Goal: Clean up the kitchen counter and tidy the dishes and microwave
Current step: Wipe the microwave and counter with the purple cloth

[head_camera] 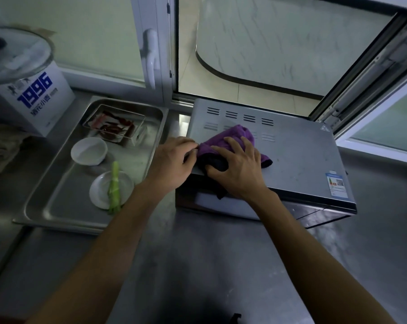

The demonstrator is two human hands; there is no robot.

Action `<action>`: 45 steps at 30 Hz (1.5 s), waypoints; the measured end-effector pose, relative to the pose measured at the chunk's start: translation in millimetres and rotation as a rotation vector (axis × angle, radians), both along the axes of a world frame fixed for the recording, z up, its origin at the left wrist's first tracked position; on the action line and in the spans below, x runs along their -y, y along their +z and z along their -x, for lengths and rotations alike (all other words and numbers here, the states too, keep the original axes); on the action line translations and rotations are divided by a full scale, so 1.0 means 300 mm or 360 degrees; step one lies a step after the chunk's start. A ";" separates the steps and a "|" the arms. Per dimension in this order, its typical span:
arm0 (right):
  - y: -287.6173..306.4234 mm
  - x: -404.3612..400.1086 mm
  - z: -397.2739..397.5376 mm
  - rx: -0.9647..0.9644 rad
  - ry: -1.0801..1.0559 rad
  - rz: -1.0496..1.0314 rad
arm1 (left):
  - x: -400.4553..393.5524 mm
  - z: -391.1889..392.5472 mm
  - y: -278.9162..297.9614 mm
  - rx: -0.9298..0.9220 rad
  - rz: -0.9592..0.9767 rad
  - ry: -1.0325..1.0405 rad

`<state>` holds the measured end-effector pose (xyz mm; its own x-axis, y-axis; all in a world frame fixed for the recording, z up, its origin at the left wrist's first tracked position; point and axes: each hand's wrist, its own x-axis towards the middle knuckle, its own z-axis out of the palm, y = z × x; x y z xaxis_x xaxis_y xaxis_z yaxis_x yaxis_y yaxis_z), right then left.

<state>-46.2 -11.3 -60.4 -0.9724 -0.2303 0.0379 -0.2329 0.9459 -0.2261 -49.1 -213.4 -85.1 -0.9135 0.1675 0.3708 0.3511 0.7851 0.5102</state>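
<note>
The right hand (238,168) lies spread on a purple cloth (230,141), fingers splayed across its top and the thumb curled over the dark folded edge at the front. The left hand (172,163) is just beside it, fingertips bent and pinching the cloth's left corner. The cloth sits on the flat grey top of the microwave (298,160), near its front-left corner, covering part of the nearer row of vent slots; a dark strip of it hangs down over the microwave's front edge. An energy label (336,184) is stuck at the top's right front corner.

The microwave stands on the steel counter (221,265), its back close against an open window (256,54).

To the left, just beside the microwave, lies a steel tray (45,206). In it are a small white bowl (89,150), a white saucer (99,190) with a green vegetable stalk (114,185) laid across it, and a clear packet of red dried chillies (114,127) (contents a little blurred). Behind the tray stands a white box printed "1996" (34,99), with a round glass lid (15,54) resting on top. A crumpled pale cloth (1,146) lies at the far left edge.
</note>
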 end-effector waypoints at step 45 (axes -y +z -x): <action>-0.010 -0.826 -0.043 0.0080 -0.0265 0.0079 | -0.675 -0.139 0.086 0.0261 0.0685 0.0210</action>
